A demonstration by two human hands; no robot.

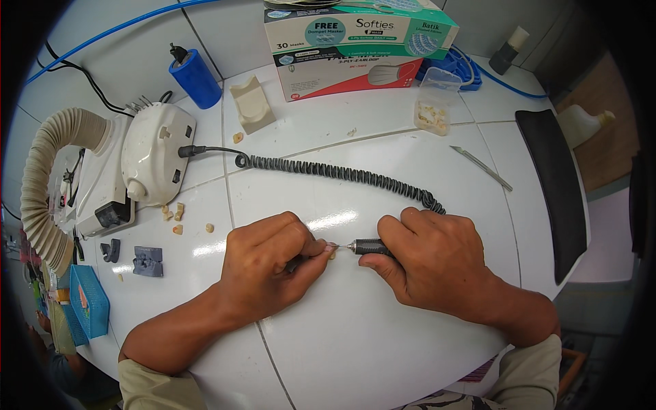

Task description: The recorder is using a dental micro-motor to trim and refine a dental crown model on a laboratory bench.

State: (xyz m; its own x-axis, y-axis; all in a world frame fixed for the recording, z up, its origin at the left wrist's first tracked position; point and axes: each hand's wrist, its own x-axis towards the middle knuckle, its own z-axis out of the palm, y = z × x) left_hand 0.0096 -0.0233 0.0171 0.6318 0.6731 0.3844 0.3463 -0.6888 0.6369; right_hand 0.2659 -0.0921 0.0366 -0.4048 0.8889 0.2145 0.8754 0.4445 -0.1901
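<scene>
My right hand is wrapped round a black rotary handpiece, which lies level and points left. Its thin metal bur reaches the fingertips of my left hand. Those fingers are pinched together on a small pale yellow dental piece, mostly hidden by the fingers; its exact shape does not show. A coiled black cord runs from a white control unit at the left to beside my right hand. Both hands are low over the white tiled table.
Several tooth-coloured pieces and grey dental models lie at the left, near a blue basket. A ribbed hose curves there. Mask boxes, a clear tray and a beige block stand behind. A knife lies right.
</scene>
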